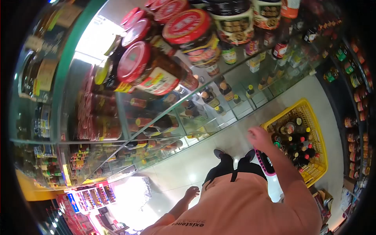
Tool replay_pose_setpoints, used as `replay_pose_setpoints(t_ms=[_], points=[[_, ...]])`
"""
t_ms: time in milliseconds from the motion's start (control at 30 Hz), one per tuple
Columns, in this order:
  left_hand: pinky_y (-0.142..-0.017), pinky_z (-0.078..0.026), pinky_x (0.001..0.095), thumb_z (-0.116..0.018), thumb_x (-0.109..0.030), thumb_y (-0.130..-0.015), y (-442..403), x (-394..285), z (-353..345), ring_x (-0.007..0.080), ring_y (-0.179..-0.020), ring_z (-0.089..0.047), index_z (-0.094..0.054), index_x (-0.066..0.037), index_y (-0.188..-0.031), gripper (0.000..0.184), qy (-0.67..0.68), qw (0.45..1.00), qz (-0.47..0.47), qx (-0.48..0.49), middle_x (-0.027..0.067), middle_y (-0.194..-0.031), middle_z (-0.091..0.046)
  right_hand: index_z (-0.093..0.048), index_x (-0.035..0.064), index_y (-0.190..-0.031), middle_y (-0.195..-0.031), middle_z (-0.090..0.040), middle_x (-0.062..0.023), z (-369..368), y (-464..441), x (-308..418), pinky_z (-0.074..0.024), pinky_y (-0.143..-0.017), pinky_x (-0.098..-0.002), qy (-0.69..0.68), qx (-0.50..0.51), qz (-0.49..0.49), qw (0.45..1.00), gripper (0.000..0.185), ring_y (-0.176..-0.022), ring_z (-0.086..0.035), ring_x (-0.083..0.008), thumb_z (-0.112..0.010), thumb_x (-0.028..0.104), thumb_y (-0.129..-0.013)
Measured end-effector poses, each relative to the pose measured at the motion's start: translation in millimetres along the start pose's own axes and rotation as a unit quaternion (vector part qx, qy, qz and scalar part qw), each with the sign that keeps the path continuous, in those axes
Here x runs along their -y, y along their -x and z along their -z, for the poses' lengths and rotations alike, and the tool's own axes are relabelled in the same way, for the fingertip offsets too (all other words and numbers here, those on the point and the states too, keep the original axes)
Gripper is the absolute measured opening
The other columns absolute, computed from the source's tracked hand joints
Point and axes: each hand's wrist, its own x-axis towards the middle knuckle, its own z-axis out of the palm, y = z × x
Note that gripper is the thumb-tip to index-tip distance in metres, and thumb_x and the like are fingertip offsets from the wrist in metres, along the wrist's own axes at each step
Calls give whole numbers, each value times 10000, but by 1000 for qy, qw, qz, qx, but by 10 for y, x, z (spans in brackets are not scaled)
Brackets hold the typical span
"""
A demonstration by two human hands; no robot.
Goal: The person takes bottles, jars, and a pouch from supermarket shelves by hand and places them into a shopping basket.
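My left hand [192,192] hangs low beside my body, fingers loosely bent and a little apart, with nothing visible in it. Slightly blurred, my right hand [258,137] is raised near the left rim of a yellow plastic basket [321,154]; its fingers look curled together and nothing shows in them. Several dark bottles [295,139] with red, yellow and green caps lie in the basket. Below my right hand is a black object with a pink edge [267,166], partly behind my forearm.
Glass shelves [156,127] run along the left and top, holding red-lidded jars [158,74] and bottles. Another stocked shelf [335,94] curves along the right. My shoes [219,153] stand on pale tiles. A carton [324,201] is at lower right.
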Motion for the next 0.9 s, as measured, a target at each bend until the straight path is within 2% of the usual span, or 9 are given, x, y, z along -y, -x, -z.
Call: replay_pose_setpoints(t_ms=[167,367,400,633,700,800,833,867,900], points=[[-668,-517,329,-600,-277,-944,112,237,217,207,-812,-695,-591,-49,-1211,351,45,998,-2,-40,115,-1015,-714,-531,110,-1315,-1319,-553,-123,-835,-697,599,-445,-1023,-426,35,156,66,985,509,-1238,-518,-314,-673,240,-843],[-679,-539,343,-605,-291,-960,135,956,534,222,-822,-699,-582,-52,-1219,353,101,993,-22,-57,131,-1045,-714,-364,109,-1458,-1473,-421,-171,-1608,-1293,1030,-376,-1108,-433,-6,78,124,989,717,-1369,-392,-356,-699,182,-828],[-682,-542,346,-603,-287,-962,237,1014,592,230,-839,-701,-573,-39,-1232,367,-42,987,-143,-55,147,-1068,-709,-364,109,-1458,-1473,-421,-171,-1670,-1385,1095,-376,-1108,-433,-7,77,129,989,717,-1369,-392,-356,-699,182,-828],[-821,-564,377,-588,-293,-963,-42,1821,892,275,-929,-701,-580,-14,-1252,402,23,997,19,-65,168,-1108,-698,-479,38,-1326,-1204,-571,-210,-2013,-1760,1403,-424,-1015,-459,-50,24,111,992,662,-1179,-511,-407,-746,96,-722],[-828,-563,374,-588,-279,-961,-203,2066,981,272,-935,-701,-589,-17,-1242,384,-182,971,-122,-99,160,-1100,-702,-504,56,-1299,-1171,-587,-174,-2238,-1848,1205,-459,-951,-467,26,-62,213,975,603,-1115,-549,-404,-708,74,-732],[-839,-561,370,-588,-258,-958,-258,2126,1055,267,-943,-701,-602,-21,-1227,359,-464,815,-318,-138,149,-1087,-708,-536,61,-1217,-1123,-596,-176,-2136,-1783,1278,-461,-937,-458,15,-11,185,982,489,-1114,-552,-394,-682,66,-751],[-839,-561,370,-588,-258,-958,-272,1989,1075,267,-943,-701,-602,-21,-1227,359,-463,815,-319,-138,149,-1087,-708,-536,61,-1217,-1123,-596,-176,-2118,-1723,1273,-461,-937,-458,16,-12,185,982,489,-1114,-552,-394,-682,66,-751],[-812,-564,363,-588,-250,-957,-235,1743,1079,258,-931,-702,-607,-21,-1214,344,-258,939,-204,-99,137,-1073,-713,-537,72,-1203,-1140,-600,-174,-2112,-1613,1242,-466,-931,-454,-9,21,159,987,467,-1123,-554,-386,-683,74,-759],[-785,-566,356,-588,-241,-956,-82,1594,1109,249,-918,-703,-611,-20,-1200,330,-36,995,-72,-51,126,-1058,-717,-538,82,-1189,-1158,-604,-171,-2091,-1497,1216,-471,-925,-450,-35,53,130,990,445,-1131,-557,-378,-685,82,-768]])
